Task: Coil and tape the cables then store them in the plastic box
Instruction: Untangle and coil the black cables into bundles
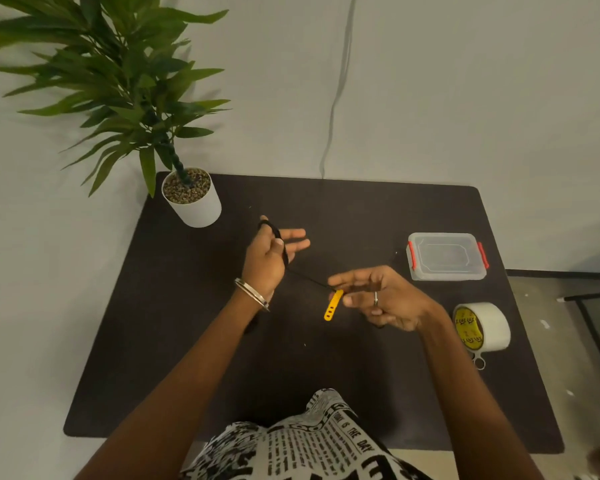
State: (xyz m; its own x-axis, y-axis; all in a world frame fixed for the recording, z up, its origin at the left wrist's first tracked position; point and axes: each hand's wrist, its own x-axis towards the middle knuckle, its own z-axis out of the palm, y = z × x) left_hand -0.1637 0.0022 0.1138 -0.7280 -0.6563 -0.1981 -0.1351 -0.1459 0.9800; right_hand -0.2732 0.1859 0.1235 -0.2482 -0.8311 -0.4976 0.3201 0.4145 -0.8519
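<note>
Stretching over the dark mat (pixel 174 341), both hands (pixel 269 252) (pixel 383 297) apparently pinch a black cable (pixel 305 277).

Both hands (pixel 274 254) (pixel 378 299) stretch a black cable (pixel 305 277) between them.
</note>
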